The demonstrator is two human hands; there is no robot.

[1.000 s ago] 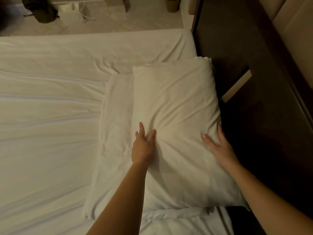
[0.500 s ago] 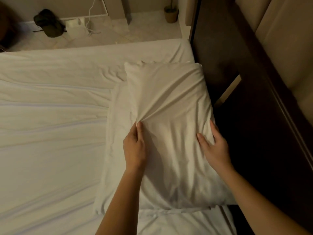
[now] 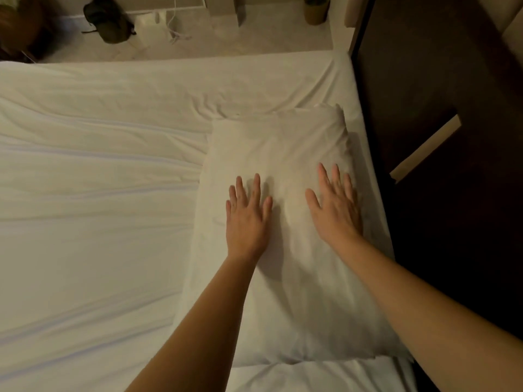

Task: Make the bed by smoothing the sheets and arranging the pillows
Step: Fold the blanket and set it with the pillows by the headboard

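My pillow (image 3: pixel 283 154) lies at the bed's right edge, close against the dark wooden headboard (image 3: pixel 441 80), while a wide stretch of sheet (image 3: pixel 93 222) runs open to my left as far as the bed's far edge and the pale floor (image 3: pixel 254 38) beyond. The pillow is white, soft and rectangular, faintly creased, and the sheet shows long shallow folds. My left hand (image 3: pixel 247 222) and right hand (image 3: pixel 335 209) rest flat on the pillow's middle, fingers spread, gripping nothing.
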